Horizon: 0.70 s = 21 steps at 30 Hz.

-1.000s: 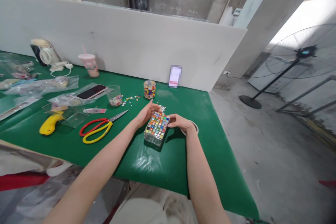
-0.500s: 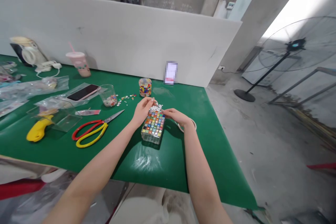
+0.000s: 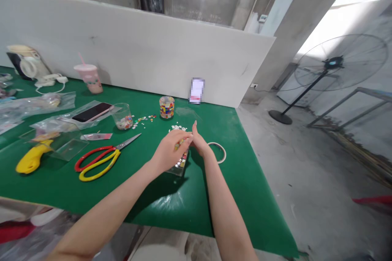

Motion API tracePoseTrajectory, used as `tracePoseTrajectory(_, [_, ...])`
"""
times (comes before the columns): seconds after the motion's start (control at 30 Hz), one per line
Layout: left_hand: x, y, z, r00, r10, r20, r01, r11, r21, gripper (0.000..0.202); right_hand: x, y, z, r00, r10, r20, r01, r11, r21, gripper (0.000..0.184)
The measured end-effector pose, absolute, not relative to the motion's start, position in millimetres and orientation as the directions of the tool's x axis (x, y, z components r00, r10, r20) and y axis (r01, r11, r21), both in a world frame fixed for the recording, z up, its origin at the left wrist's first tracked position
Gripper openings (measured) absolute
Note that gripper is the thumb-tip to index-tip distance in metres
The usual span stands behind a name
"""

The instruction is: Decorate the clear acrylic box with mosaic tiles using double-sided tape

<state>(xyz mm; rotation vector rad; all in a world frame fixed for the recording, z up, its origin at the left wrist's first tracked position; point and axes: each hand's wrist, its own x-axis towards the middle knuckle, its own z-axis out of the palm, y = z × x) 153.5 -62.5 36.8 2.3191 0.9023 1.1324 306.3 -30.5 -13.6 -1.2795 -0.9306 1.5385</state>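
A clear rectangular box (image 3: 177,170) covered with small coloured mosaic tiles lies on the green table, mostly hidden under my hands. My left hand (image 3: 170,149) is over its top, fingers bent and pressed together, their tips meeting my right hand; whatever is between them is too small to make out. On the box's right side is my right hand (image 3: 199,142), turned on edge with one digit stretched upward; its other fingers are partly hidden. Loose white tiles (image 3: 178,128) lie just beyond the box. A roll of pale tape (image 3: 224,154) rests by my right wrist.
Red-and-yellow scissors (image 3: 107,159) lie to the left, near a yellow-handled tool (image 3: 34,157). Behind are a cup of tiles (image 3: 123,118), scattered tiles (image 3: 143,119), a tile-covered jar (image 3: 167,108), a phone (image 3: 92,112) and a pink drink cup (image 3: 90,78). A white partition (image 3: 137,45) borders the table.
My left hand has moved from the box's far end over its top, covering most tiles. My right hand has turned on edge and meets the left fingertips. The view has shifted slightly.
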Motion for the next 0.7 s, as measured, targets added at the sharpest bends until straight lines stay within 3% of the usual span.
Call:
tracePoseTrajectory(0.17, [161.4,-63.6,18.6,0.624,0.657,0.423,0.497,-0.752,0.433,0.047,296.1,-25.7,-25.7,0.066,0.940,-0.334,-0.295,-0.301,-0.907,0.074])
tracePoseTrajectory(0.3, [164.0,-61.6,14.6,0.686,0.654,0.318,0.564,-0.755,0.336,0.047,299.7,-23.4,-24.5,0.140,0.932,-0.335,-0.382,-0.261,-0.886,0.060])
tracePoseTrajectory(0.37, [164.7,-63.5,18.4,0.707,0.648,0.284,0.575,-0.760,0.302,0.047,302.2,-23.5,-21.4,0.170,0.935,-0.312,-0.417,-0.219,-0.882,0.062])
tracePoseTrajectory(0.53, [165.6,-67.8,27.2,0.720,0.647,0.252,0.588,-0.761,0.273,0.045,303.2,-27.2,-20.4,0.164,0.945,-0.282,-0.472,-0.176,-0.864,0.071])
tracePoseTrajectory(0.7, [165.6,-66.1,24.2,0.704,0.651,0.282,0.563,-0.755,0.337,0.030,300.8,-30.5,-26.8,0.097,0.958,-0.271,-0.477,-0.194,-0.857,0.074])
